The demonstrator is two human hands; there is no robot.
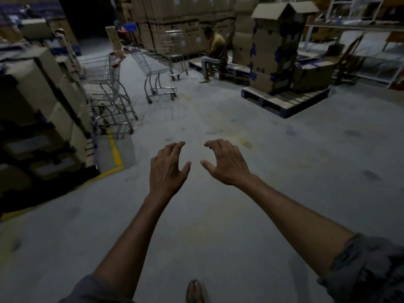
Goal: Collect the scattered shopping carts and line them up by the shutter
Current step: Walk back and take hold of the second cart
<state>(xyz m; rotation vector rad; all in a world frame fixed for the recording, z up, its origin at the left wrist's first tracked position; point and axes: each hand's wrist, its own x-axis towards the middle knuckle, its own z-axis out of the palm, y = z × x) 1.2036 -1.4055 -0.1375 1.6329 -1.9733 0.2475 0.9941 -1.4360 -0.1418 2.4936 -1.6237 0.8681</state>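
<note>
Both my arms reach forward over the grey concrete floor. My left hand (169, 169) and my right hand (227, 162) are empty, fingers spread and curled, a hand's width apart. Well ahead on the left stand nested wire shopping carts (105, 88) against a stack of boxes. A single wire cart (153, 68) stands apart in the aisle beyond them. A third cart (176, 53) stands further back against the tall carton wall. No shutter is visible.
Stacked cartons on a pallet (37, 119) fill the left side, bordered by a yellow floor line (115, 152). A blue pallet (284, 101) with tall cartons sits at the right. A person (215, 53) sits on a low pallet at the back. Metal shelving (360, 40) lines the far right.
</note>
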